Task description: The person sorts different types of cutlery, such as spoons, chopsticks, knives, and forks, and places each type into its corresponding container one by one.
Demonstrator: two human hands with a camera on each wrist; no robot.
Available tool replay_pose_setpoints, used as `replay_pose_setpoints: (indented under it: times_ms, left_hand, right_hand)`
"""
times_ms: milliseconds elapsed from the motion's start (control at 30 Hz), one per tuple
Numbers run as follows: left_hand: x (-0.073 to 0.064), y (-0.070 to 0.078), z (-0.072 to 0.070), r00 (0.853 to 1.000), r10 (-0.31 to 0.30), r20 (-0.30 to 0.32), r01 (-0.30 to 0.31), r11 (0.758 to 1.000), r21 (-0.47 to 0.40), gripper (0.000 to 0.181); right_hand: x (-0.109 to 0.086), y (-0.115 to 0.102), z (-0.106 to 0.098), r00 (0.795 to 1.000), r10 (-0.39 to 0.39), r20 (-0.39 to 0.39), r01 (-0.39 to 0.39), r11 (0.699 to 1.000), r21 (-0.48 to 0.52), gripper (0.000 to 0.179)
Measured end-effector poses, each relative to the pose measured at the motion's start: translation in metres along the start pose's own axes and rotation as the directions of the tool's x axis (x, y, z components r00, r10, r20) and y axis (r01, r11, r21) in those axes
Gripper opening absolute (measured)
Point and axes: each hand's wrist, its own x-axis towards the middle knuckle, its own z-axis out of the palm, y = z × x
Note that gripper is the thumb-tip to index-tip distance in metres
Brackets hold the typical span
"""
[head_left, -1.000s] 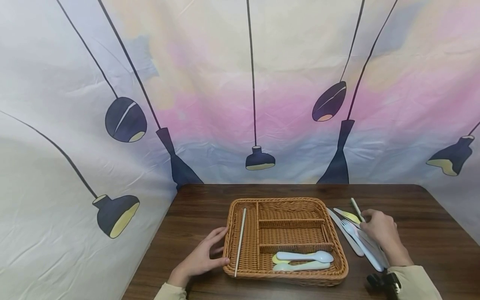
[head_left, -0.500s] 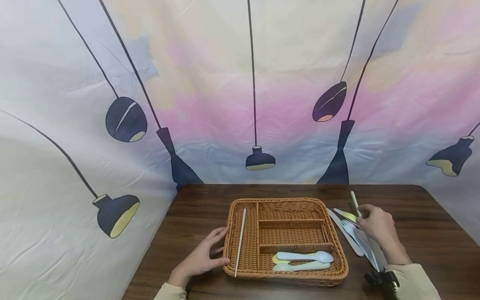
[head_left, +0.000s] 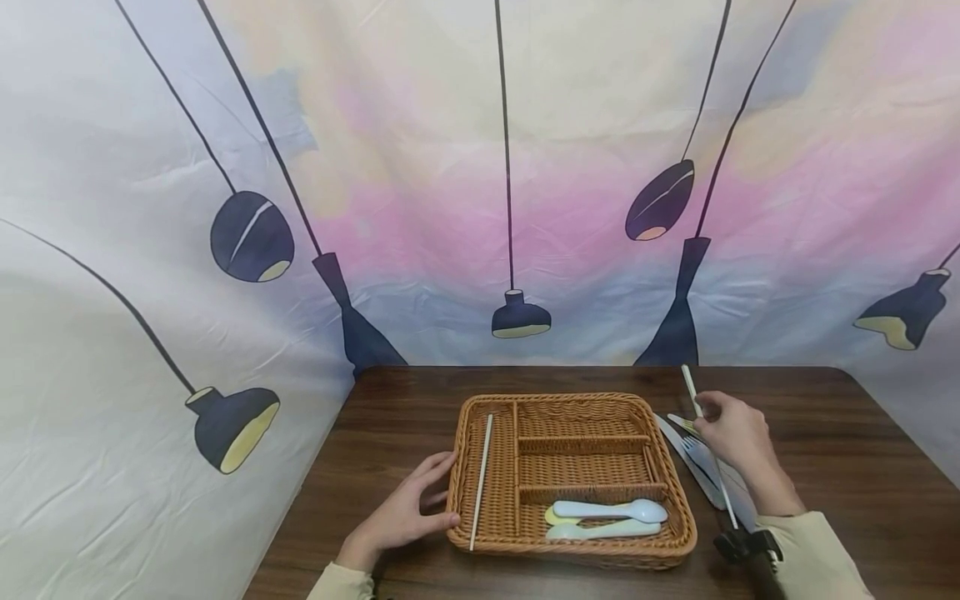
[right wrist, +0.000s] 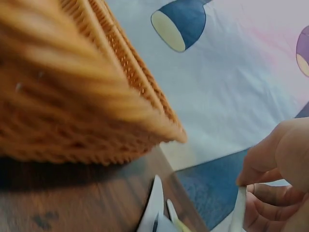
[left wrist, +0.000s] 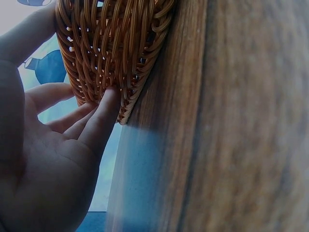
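Observation:
Between thumb and fingers, my right hand (head_left: 738,442) pinches a thin pale chopstick (head_left: 690,388). It is tilted over the loose cutlery, clear of the wicker basket's right side, and shows at the fingertips in the right wrist view as a pale stick (right wrist: 239,208). My left hand (head_left: 405,510) rests against the left wall of the divided wicker basket (head_left: 581,470), thumb near the front corner; in the left wrist view its fingers (left wrist: 104,113) touch the weave. Another chopstick (head_left: 482,483) lies in the long left compartment. Several plastic spoons (head_left: 611,510) lie in the front right compartment.
Right of the basket, a white knife (head_left: 684,457), a pale blue fork (head_left: 697,454) and a yellow-ended piece (head_left: 681,423) lie on the brown table (head_left: 840,450), partly under my right hand. A cloth backdrop (head_left: 420,208) with printed lamps hangs behind the table's far edge.
My right hand has lifted the chopstick up from the cutlery and moved it left toward the basket. The left hand and the basket have stayed put.

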Motion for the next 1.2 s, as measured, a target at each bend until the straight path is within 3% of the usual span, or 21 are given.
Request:
replay_pose_setpoints:
  times_ms: [800, 1200]
  left_hand:
    - [-0.001, 0.001, 0.0, 1.0, -0.003, 0.012, 0.003, 1.0, -0.004, 0.082]
    - [0.0, 0.002, 0.0, 1.0, -0.011, 0.014, 0.011, 1.0, -0.008, 0.082]
  right_hand:
    - [0.006, -0.062, 0.022, 0.992, -0.125, -0.013, 0.126, 0.984, 0.126, 0.032]
    - [0.007, -0.097, 0.034, 0.991, -0.131, 0.016, 0.126, 0.974, 0.188, 0.033]
